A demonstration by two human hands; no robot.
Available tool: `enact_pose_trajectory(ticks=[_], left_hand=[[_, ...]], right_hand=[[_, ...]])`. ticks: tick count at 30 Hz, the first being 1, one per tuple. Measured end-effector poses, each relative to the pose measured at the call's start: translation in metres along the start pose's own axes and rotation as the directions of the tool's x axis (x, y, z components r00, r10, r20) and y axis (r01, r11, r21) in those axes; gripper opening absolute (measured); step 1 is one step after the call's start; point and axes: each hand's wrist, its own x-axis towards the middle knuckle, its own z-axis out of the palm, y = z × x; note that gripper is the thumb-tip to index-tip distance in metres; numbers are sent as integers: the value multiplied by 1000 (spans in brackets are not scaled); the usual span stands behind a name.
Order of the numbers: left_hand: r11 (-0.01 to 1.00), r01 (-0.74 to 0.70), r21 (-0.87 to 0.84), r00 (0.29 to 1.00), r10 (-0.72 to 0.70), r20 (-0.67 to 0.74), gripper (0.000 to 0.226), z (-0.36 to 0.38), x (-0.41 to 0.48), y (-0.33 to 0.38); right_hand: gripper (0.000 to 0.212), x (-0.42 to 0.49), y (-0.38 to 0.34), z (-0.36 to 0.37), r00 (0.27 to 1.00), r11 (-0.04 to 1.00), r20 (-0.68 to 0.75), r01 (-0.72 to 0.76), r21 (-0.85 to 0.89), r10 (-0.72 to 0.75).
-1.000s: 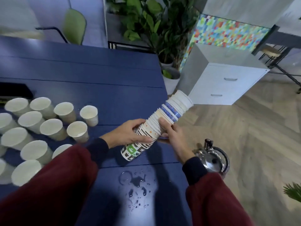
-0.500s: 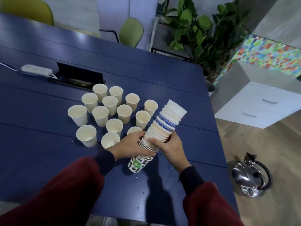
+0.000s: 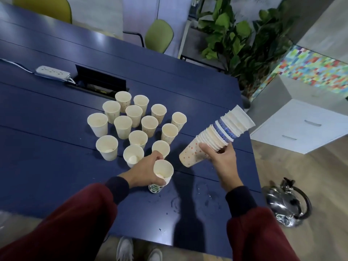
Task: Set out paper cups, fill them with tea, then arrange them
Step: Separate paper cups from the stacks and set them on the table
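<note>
Several cream paper cups [image 3: 122, 126] stand upright in a cluster on the blue table [image 3: 47, 140]. My left hand [image 3: 145, 171] grips a short nest of cups [image 3: 162, 174] with a green-patterned bottom, set upright on the table just in front of the cluster. My right hand [image 3: 223, 157] holds the long cup stack [image 3: 216, 136] tilted up to the right, its dotted base pointing down-left above the table. A steel kettle [image 3: 288, 202] sits on the floor to the right.
A white power strip [image 3: 53, 72] and an open cable hatch [image 3: 99, 83] lie behind the cups. Water drops [image 3: 205, 200] mark the table near its front edge. Green chairs, a large plant [image 3: 239, 40] and a white drawer cabinet [image 3: 301, 127] stand beyond the table.
The stack has come apart: my left hand pulled the bottom cups off and moved them down-left onto the table, while my right hand carried the remaining stack to the right.
</note>
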Motion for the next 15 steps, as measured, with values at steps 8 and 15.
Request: enact_pose_trajectory(ticks=[8,15], left_hand=[[978,5,210,997,-20,70,80,1,1,8],[992,-29,123,998,22,56,108,-21,10,42]], right_hand=[[48,-14,11,-9,995,992,52,-86,92,81],[45,-8,4,-10,988,986,101,-125,108,114]])
